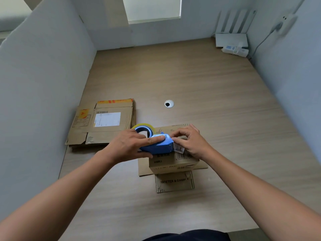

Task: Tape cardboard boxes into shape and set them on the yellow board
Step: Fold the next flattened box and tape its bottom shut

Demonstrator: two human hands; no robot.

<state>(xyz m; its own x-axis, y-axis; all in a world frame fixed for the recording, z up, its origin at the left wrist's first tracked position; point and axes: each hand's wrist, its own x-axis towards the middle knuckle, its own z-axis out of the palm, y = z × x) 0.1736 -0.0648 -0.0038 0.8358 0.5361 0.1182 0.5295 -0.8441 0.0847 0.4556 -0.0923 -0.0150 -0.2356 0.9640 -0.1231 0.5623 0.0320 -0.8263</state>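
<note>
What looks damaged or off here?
The flattened cartons at left are worn: creased, with a torn front edge. The box being taped has a ragged near flap. Left hand holds the tape dispenser; nothing spilled.

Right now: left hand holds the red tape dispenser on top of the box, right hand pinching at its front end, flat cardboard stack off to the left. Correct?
One error: the tape dispenser is blue, not red, as the head view shows. The rest stands: left hand holds it on top of the box, right hand pinches at its front end, and the flat cardboard stack lies to the left.

Blue tape dispenser carrying a yellowish tape roll; brown cardboard box with black barcode print; wood-grain beige worktop.
</note>
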